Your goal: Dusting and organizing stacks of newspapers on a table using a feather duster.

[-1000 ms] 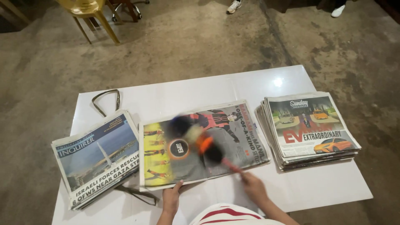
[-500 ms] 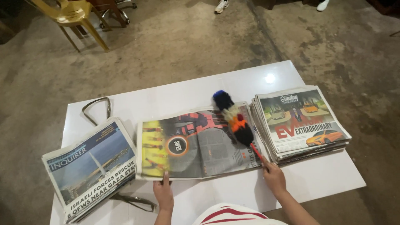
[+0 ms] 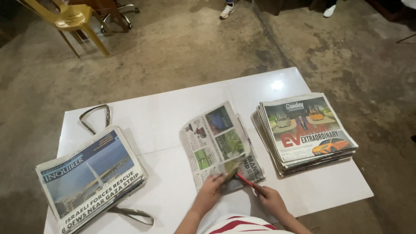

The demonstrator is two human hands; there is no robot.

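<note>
A newspaper (image 3: 216,141) lies in the middle of the white table (image 3: 164,108), one half lifted and turned over to show inside pages. My left hand (image 3: 211,187) pinches its near edge. My right hand (image 3: 271,199) grips the thin red handle of a feather duster (image 3: 248,180). The duster's blurred head sits at the paper's near edge, right beside my left hand's fingers.
A thick newspaper stack (image 3: 91,173) lies at the table's left on a bag strap (image 3: 93,115). Another stack (image 3: 307,130) sits at the right. A yellow chair (image 3: 73,19) and other people's shoes (image 3: 227,9) are on the concrete floor beyond.
The middle newspaper lay flat and open; now its page is lifted and folded over by my left hand. The duster has come back from the paper's right side to its near edge.
</note>
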